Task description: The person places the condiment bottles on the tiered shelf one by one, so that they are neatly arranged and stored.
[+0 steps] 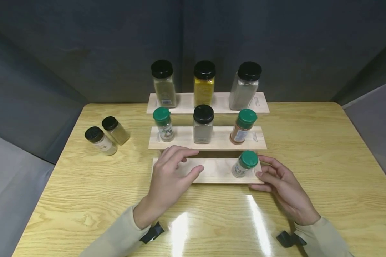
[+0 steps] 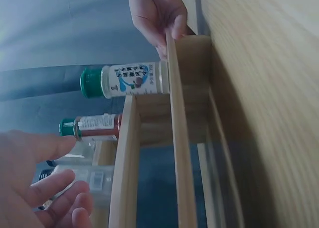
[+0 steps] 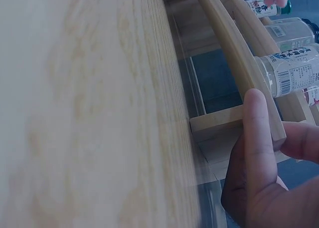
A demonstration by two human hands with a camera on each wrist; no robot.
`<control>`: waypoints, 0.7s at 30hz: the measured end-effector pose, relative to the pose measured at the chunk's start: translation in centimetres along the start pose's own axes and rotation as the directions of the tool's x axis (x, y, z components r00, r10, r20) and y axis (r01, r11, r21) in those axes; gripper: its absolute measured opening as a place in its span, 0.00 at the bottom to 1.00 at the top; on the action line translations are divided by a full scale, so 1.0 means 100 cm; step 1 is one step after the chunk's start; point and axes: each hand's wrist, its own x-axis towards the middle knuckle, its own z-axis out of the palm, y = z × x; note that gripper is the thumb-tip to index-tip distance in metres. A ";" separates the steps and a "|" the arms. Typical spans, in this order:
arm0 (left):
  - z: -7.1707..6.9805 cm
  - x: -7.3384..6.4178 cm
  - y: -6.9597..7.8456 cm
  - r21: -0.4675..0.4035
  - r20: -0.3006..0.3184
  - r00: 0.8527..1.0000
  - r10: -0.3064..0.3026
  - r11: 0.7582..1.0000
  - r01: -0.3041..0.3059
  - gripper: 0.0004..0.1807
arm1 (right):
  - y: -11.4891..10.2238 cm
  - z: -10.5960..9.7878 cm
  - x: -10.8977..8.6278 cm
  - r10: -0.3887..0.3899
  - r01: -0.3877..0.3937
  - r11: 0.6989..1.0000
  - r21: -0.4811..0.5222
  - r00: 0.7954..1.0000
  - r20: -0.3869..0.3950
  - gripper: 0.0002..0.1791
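Note:
A three-tier wooden spice rack (image 1: 215,171) stands on the table. My right hand (image 1: 284,189) grips the right end of its lowest tier, thumb on one side of the board and fingers around the edge. Next to that hand, a small green-capped spice jar (image 1: 241,169) stands upright on the same tier. My left hand (image 1: 168,178) is held above the left part of the lowest tier, thumb and fingers apart with nothing between them. In the left wrist view, the left hand's fingers (image 2: 52,183) appear in front of jars on the tiers behind.
The middle tier bears a green-capped jar (image 1: 164,125), a black-capped jar (image 1: 203,125) and another green-capped jar (image 1: 242,126). Tall black-capped jars (image 1: 204,85) line the top tier. Two black-capped jars (image 1: 118,132) lean or lie at the table's left. Dark cloth (image 1: 116,53) hangs behind.

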 end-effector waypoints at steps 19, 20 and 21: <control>-0.060 -0.008 -0.024 0.030 -0.192 0.981 -0.032 0.999 0.039 0.18 | 0.001 -0.001 0.000 -0.013 0.013 1.000 0.001 1.000 0.009 0.23; -0.063 -0.008 -0.026 0.035 -0.206 0.978 -0.034 0.998 0.042 0.19 | 0.001 -0.001 0.000 -0.014 0.014 1.000 0.000 1.000 0.010 0.23; -0.067 -0.008 -0.027 0.043 -0.213 0.976 -0.040 0.998 0.050 0.18 | 0.001 -0.001 0.000 -0.015 0.015 1.000 -0.001 1.000 0.012 0.23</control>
